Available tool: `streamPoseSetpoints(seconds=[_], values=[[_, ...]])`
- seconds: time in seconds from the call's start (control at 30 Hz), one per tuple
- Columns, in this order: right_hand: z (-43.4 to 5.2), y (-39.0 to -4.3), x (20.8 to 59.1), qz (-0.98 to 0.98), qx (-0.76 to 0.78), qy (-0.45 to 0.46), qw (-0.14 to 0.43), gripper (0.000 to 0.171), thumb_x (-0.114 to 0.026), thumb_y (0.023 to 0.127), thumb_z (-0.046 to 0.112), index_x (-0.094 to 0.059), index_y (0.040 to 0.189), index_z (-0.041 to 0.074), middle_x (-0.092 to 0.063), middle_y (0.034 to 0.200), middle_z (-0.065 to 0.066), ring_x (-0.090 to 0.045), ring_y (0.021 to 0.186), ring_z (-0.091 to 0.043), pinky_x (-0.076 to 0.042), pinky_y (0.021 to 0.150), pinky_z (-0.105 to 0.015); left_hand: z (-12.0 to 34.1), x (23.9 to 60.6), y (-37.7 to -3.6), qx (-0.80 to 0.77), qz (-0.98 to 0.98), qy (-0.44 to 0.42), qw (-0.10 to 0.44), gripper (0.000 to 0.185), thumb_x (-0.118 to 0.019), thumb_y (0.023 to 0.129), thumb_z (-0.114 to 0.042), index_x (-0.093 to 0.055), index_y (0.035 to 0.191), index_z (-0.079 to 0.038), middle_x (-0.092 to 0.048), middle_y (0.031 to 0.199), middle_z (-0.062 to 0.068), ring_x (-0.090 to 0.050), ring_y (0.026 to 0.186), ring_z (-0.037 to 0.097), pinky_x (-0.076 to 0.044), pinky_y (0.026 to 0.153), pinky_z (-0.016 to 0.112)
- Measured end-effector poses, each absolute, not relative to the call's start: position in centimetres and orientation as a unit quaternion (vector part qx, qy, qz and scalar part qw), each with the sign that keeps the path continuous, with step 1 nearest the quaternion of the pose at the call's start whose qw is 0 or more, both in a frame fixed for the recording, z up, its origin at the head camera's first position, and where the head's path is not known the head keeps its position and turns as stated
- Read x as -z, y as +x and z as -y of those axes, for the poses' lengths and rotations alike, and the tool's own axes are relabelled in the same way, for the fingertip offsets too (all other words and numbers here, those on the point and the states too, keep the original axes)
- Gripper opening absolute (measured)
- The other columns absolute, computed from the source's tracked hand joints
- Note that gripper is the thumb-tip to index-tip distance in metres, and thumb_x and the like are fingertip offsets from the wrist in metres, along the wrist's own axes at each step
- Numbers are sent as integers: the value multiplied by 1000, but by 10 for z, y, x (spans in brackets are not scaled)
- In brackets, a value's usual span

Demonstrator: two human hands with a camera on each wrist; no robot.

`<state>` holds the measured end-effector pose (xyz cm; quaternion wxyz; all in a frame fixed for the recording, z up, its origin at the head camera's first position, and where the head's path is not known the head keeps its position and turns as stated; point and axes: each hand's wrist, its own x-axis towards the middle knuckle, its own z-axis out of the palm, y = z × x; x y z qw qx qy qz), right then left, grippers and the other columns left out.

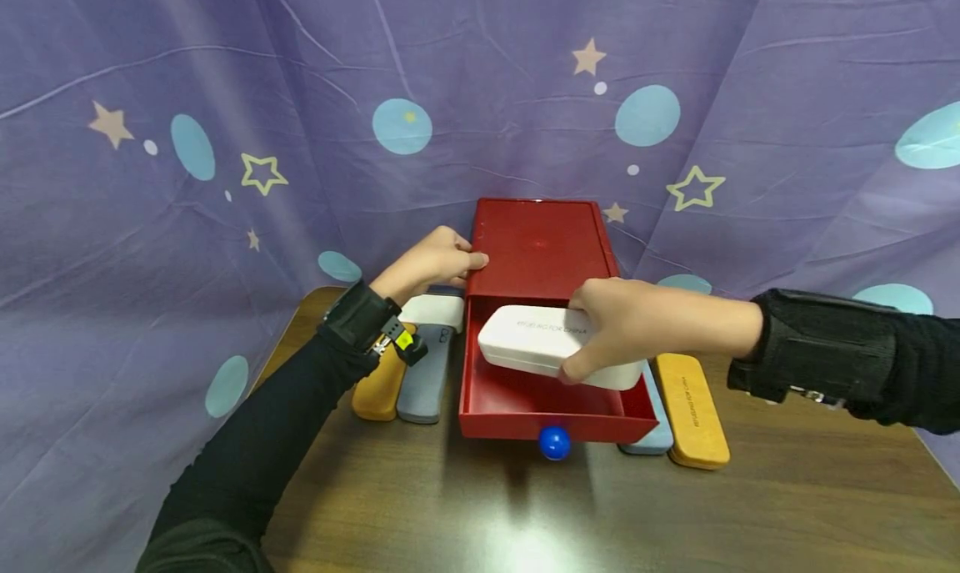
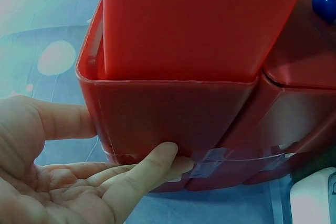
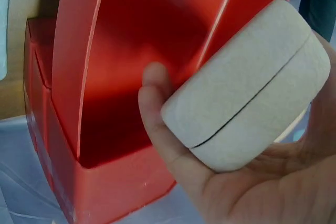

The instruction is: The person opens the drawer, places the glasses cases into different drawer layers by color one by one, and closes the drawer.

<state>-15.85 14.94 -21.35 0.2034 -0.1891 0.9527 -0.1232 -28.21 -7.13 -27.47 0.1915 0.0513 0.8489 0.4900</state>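
Clasping white case (image 1: 551, 345), right hand (image 1: 637, 323)

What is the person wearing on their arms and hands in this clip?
Both hands are bare. The left hand comes out of a long black sleeve, with a black wrist strap carrying a small yellow-tagged device. The right hand has a black sleeve and a wide black wrist brace.

- The right hand (image 1: 626, 327) covers the far end of the white case (image 1: 540, 344), and its lettering is too small to read.
- The blue-grey case (image 1: 651, 427) on the right sits mostly behind the red drawer (image 1: 555, 406).
- In the left wrist view the blue knob (image 2: 324, 4) is cut by the frame edge.
- The left hand (image 1: 435, 260) hides part of the cases beneath it.
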Motion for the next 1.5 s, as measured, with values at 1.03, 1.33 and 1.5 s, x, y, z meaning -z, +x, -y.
streamPoseSetpoints(seconds=[1.03,1.33,1.5], values=[[-104,-177,238,-964,29,-103,242,52,-75,82,56,-61,94,7,-65,85,-5,-64,73,-17,-51,60,-25,70,275,-282,-501,-844,47,187,52,-61,100,-13,-46,142,13,-60,134,24,-69,115,30,-59,94,37],[-91,-183,242,-960,15,-69,271,59,-77,81,57,-58,106,7,-65,94,-7,-65,84,-20,-56,67,-28,71,274,-282,-499,-845,44,187,55,-62,100,-14,-43,145,13,-59,137,24,-68,118,32,-58,95,37],[-88,-182,249,-960,22,-56,274,58,-76,80,58,-58,100,6,-64,91,-7,-66,77,-19,-58,62,-29,70,275,-283,-499,-845,46,188,55,-62,100,-14,-44,145,13,-60,136,24,-68,117,32,-59,94,37]])
